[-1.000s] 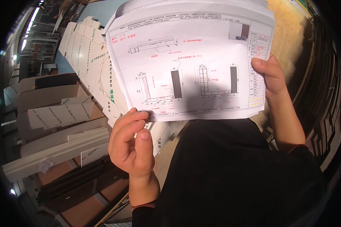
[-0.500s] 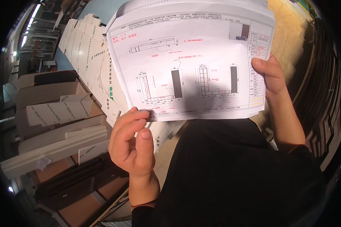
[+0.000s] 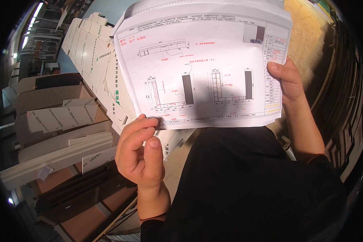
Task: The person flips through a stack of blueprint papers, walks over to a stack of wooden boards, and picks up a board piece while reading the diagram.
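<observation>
A stack of printed drawing sheets (image 3: 230,52) is held up in front of me. The top page carries cabinet line drawings, dark panels, red notes and a table along its right side. My right hand (image 3: 288,80) grips the right edge, thumb on the front and the other fingers hidden behind. At the lower left corner is my left hand (image 3: 141,149), its fingers curled against the paper's edge and its thumb apart from the sheets. The corner appears caught at the upper fingers. A shadow falls across the lower middle of the page.
White printed boards (image 3: 97,60) lean and lie at the left. Below them are stacked panels (image 3: 60,117) and long pale strips (image 3: 56,155). Dark, layered panels (image 3: 347,133) stand at the right. Yellowish floor (image 3: 306,28) shows at the upper right.
The sheets and both hands keep almost the same place. The background on the left has shifted very slightly with the camera.
</observation>
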Tool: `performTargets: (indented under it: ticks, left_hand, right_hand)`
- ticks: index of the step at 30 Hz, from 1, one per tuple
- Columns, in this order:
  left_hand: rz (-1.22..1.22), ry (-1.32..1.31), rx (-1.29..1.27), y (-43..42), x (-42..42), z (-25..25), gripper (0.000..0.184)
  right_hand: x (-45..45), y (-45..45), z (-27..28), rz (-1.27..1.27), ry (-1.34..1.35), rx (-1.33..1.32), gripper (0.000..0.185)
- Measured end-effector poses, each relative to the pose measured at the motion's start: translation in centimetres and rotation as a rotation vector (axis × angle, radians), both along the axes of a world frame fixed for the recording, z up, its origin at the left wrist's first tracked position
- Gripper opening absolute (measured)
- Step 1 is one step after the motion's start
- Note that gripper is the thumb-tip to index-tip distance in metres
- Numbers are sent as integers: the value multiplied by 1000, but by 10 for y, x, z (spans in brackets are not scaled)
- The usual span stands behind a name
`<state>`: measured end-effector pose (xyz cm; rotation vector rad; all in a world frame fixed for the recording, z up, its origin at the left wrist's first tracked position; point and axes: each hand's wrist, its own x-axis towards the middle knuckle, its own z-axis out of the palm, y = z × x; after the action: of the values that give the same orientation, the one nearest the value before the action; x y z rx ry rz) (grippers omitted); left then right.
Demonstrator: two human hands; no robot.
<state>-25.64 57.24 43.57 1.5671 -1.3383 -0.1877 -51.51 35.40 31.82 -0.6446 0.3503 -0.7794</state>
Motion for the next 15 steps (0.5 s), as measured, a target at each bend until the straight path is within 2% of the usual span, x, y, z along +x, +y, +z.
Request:
performTargets:
  ticks: [15]
  left_hand:
    - [6,-1,-15,0,1,-1,14]
  right_hand:
    - [2,-1,-3,-4,-7,-3,54]
